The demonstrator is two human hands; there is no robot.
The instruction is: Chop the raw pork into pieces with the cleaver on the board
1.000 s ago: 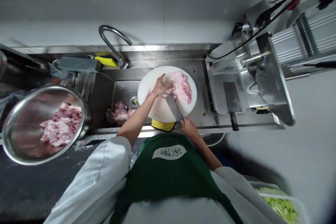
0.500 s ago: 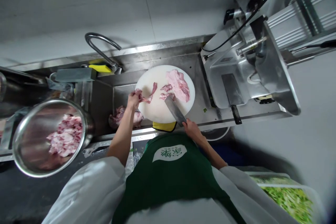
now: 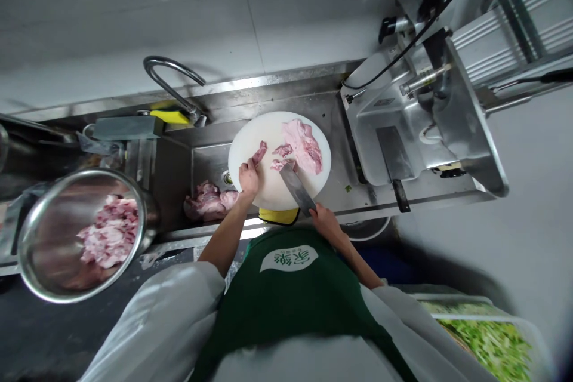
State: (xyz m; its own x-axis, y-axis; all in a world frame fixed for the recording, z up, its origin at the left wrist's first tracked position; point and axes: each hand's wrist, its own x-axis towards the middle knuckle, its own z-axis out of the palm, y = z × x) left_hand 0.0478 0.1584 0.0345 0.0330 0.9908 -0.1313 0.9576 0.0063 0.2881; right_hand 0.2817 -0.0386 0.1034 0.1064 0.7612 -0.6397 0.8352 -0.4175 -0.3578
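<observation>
My right hand [image 3: 326,222] is wrapped round the handle of a cleaver [image 3: 297,190]. The blade lies slanted over the round white cutting board [image 3: 268,191], its tip touching a small piece of raw meat [image 3: 278,165]. On the board's left side my left hand [image 3: 249,179] is closed over a strip of raw meat [image 3: 260,151], whose far end sticks out past the fingers. Another small meat piece [image 3: 283,150] lies mid-board, beside a large pale slab of meat [image 3: 303,146] on the right.
More raw meat [image 3: 208,202] lies in the sink [image 3: 210,158] under the faucet [image 3: 172,92]. At left stands a steel pot [image 3: 49,233] holding cut meat. A second cleaver [image 3: 394,158] rests on the metal machine [image 3: 474,125] at right. Below is a tub of chopped greens [image 3: 492,349].
My left hand has moved right onto the board, and its fingers now cover much of the meat strip. The cleaver and my right hand have hardly moved.
</observation>
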